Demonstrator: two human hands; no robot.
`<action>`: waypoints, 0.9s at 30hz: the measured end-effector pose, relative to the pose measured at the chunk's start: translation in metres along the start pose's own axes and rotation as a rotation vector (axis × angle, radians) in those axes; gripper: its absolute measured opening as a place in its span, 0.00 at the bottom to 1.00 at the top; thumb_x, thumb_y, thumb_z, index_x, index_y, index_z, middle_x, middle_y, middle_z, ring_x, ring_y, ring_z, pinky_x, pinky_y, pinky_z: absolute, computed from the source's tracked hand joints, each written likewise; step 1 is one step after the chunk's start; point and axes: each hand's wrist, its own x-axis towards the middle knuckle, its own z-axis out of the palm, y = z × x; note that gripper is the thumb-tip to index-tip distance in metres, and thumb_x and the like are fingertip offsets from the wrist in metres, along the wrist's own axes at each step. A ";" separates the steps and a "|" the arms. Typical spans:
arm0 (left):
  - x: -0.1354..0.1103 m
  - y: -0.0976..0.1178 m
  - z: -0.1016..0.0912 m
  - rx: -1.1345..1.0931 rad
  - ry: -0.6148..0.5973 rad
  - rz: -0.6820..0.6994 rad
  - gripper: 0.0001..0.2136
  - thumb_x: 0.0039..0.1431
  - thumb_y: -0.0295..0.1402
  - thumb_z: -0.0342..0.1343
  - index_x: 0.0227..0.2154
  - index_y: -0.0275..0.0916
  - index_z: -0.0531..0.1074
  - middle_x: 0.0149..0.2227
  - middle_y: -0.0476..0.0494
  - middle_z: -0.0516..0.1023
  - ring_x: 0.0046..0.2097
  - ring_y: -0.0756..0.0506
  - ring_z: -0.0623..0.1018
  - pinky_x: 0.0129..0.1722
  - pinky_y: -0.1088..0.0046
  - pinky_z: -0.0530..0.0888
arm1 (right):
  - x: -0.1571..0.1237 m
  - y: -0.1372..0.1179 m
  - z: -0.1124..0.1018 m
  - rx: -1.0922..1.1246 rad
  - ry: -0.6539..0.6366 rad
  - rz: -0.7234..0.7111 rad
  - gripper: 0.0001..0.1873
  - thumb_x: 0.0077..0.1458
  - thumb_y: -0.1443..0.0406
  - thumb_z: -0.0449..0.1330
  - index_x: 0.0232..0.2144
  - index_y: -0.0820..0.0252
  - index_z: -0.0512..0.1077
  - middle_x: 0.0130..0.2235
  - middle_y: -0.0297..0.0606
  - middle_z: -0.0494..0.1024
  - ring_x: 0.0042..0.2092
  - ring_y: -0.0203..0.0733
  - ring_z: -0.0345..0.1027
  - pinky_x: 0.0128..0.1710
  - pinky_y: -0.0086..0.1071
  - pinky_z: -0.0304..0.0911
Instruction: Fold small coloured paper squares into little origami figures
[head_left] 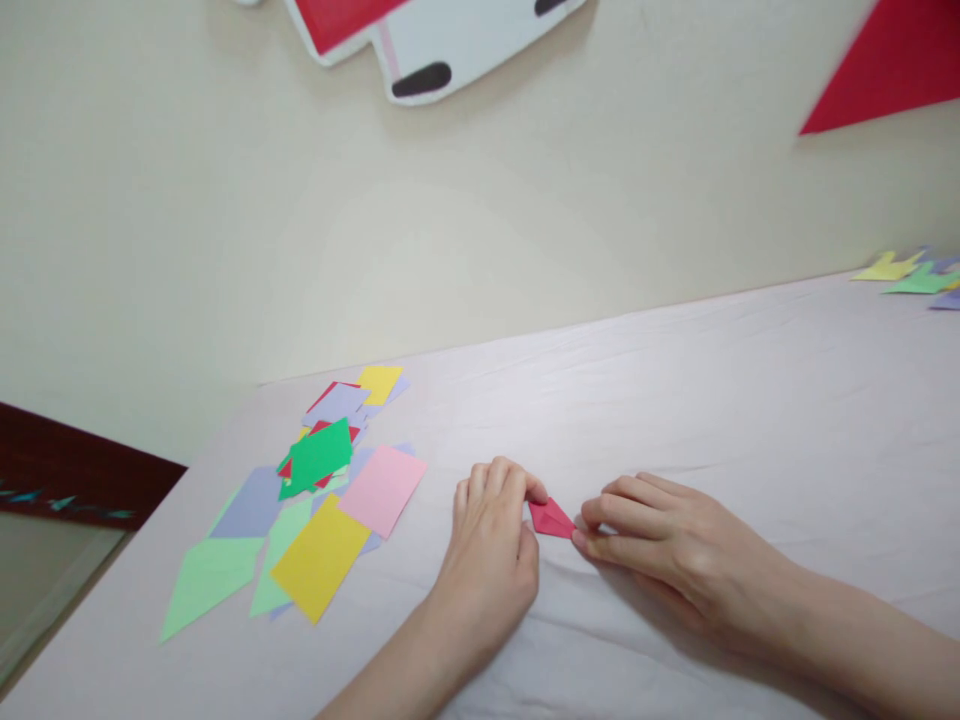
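Note:
A small red piece of folded paper [551,519], kite-shaped with a crease down its middle, lies low over the cloth-covered table between my hands. My left hand [491,540] has its curled fingers at the paper's left end, the index fingertip on its upper corner. At the pointed right end, my right hand [660,540] pinches the tip between thumb and fingers. Part of the paper's left side is hidden by my left hand.
Loose coloured paper sheets, among them a green sheet [322,455], a pink sheet [384,490] and a yellow sheet [319,560], overlap on the left of the table [675,400]. Folded paper shapes [919,275] stand at the far right, by the wall [450,220].

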 end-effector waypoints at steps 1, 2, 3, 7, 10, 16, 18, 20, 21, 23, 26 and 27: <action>0.001 0.000 -0.001 -0.003 0.002 -0.009 0.16 0.49 0.15 0.43 0.37 0.42 0.63 0.42 0.47 0.69 0.46 0.44 0.66 0.47 0.64 0.63 | 0.000 0.000 -0.001 0.011 0.000 0.010 0.15 0.64 0.73 0.48 0.40 0.60 0.74 0.39 0.41 0.77 0.37 0.41 0.64 0.36 0.35 0.58; 0.001 0.001 -0.003 -0.008 0.000 -0.013 0.17 0.49 0.15 0.43 0.37 0.42 0.64 0.42 0.47 0.69 0.47 0.44 0.66 0.47 0.64 0.64 | 0.001 0.000 -0.002 0.025 0.001 0.025 0.15 0.63 0.73 0.48 0.39 0.60 0.75 0.39 0.41 0.77 0.38 0.41 0.64 0.36 0.35 0.58; 0.002 0.001 -0.005 -0.016 -0.006 -0.011 0.17 0.49 0.15 0.43 0.37 0.42 0.65 0.42 0.48 0.70 0.47 0.44 0.67 0.48 0.64 0.64 | 0.001 -0.001 -0.003 0.042 0.003 0.042 0.15 0.63 0.73 0.49 0.38 0.60 0.75 0.39 0.41 0.77 0.38 0.41 0.64 0.37 0.35 0.59; 0.000 -0.003 -0.011 -0.060 -0.032 0.063 0.17 0.53 0.18 0.46 0.42 0.43 0.69 0.45 0.48 0.71 0.50 0.45 0.68 0.51 0.64 0.64 | 0.008 -0.005 -0.007 0.095 -0.010 0.163 0.10 0.61 0.71 0.52 0.34 0.59 0.74 0.36 0.39 0.76 0.37 0.41 0.65 0.37 0.34 0.61; -0.002 -0.009 -0.010 -0.056 0.015 0.115 0.13 0.58 0.23 0.49 0.42 0.43 0.72 0.45 0.46 0.71 0.49 0.44 0.68 0.51 0.64 0.65 | 0.015 -0.010 -0.004 0.039 -0.010 0.300 0.05 0.55 0.69 0.61 0.36 0.59 0.70 0.33 0.36 0.75 0.35 0.41 0.67 0.34 0.32 0.63; 0.000 -0.013 -0.007 -0.126 0.090 0.131 0.09 0.60 0.27 0.50 0.37 0.41 0.75 0.42 0.45 0.73 0.47 0.44 0.69 0.51 0.62 0.66 | 0.023 -0.013 0.010 -0.183 0.007 0.294 0.04 0.57 0.71 0.57 0.32 0.61 0.72 0.33 0.39 0.76 0.35 0.42 0.70 0.33 0.31 0.62; 0.002 -0.010 -0.007 -0.154 0.104 0.131 0.10 0.59 0.24 0.49 0.37 0.41 0.74 0.41 0.45 0.74 0.47 0.44 0.70 0.51 0.63 0.66 | 0.024 -0.010 0.009 -0.118 0.032 0.337 0.09 0.60 0.70 0.54 0.30 0.61 0.73 0.31 0.38 0.76 0.33 0.40 0.70 0.31 0.30 0.61; 0.005 -0.005 -0.008 -0.192 0.119 0.127 0.10 0.56 0.24 0.51 0.39 0.40 0.74 0.42 0.45 0.75 0.47 0.44 0.71 0.50 0.64 0.67 | 0.024 -0.007 0.004 0.031 0.077 0.442 0.11 0.62 0.67 0.53 0.30 0.61 0.74 0.30 0.36 0.77 0.29 0.38 0.69 0.29 0.29 0.59; 0.008 -0.002 -0.008 -0.213 0.128 0.120 0.10 0.55 0.24 0.53 0.38 0.40 0.74 0.42 0.45 0.75 0.47 0.44 0.71 0.50 0.65 0.67 | 0.024 -0.005 0.001 0.114 0.104 0.494 0.12 0.62 0.65 0.53 0.29 0.60 0.74 0.29 0.35 0.77 0.28 0.37 0.68 0.29 0.29 0.59; 0.015 0.003 -0.007 -0.261 0.155 0.088 0.05 0.56 0.27 0.55 0.35 0.39 0.73 0.39 0.45 0.76 0.45 0.44 0.72 0.47 0.66 0.68 | 0.025 -0.001 -0.004 0.254 0.154 0.558 0.13 0.61 0.62 0.54 0.29 0.60 0.74 0.27 0.34 0.76 0.27 0.37 0.66 0.28 0.29 0.58; 0.029 0.008 -0.005 -0.340 0.180 0.034 0.05 0.59 0.30 0.52 0.29 0.38 0.72 0.34 0.46 0.75 0.40 0.44 0.74 0.41 0.69 0.69 | 0.028 0.006 -0.007 0.387 0.196 0.579 0.15 0.60 0.59 0.54 0.28 0.61 0.73 0.27 0.34 0.76 0.28 0.37 0.65 0.28 0.29 0.57; 0.034 0.008 -0.004 -0.367 0.176 0.026 0.06 0.59 0.31 0.52 0.28 0.38 0.71 0.32 0.46 0.75 0.39 0.45 0.74 0.39 0.70 0.69 | 0.029 0.009 -0.008 0.413 0.206 0.584 0.15 0.60 0.58 0.54 0.28 0.61 0.73 0.27 0.34 0.75 0.28 0.37 0.65 0.28 0.29 0.57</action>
